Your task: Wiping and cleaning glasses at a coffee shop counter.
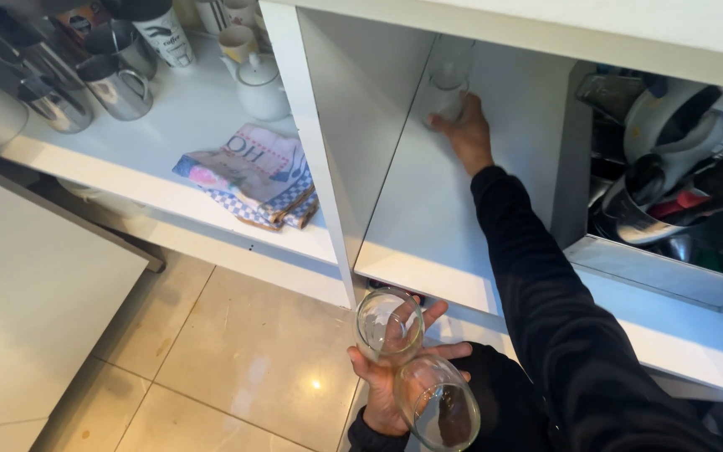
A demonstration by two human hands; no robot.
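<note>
Head view, near to far.

Left hand (387, 381): lowest in frame, palm up, above the tiled floor (236, 360); grip spread and curled around two clear glasses. Upper glass (389, 324) with rim towards the camera, fingers visible through its wall; lower glass (438, 404) tilted, touching the first, resting against the heel of the hand.

Black sleeve (562, 318): right arm, stretched from lower right up into the cupboard.

White shelf (428, 226): middle compartment of the cupboard, bare surface in front of the hand.

Right hand (466, 134): deep in that compartment, at the back wall; grip pressed around a third clear glass (445, 92), upright, base at or just above the shelf, contact not clear.

Folded cloth (253, 176): left compartment, patterned pink, blue and white, lying flat near the divider.

White teapot (259, 84): behind the cloth.

Steel mugs (110, 79): far left, grouped close, handles out.

Pots and pans (671, 167): right compartment, stacked, dark and steel, crowded together.
</note>
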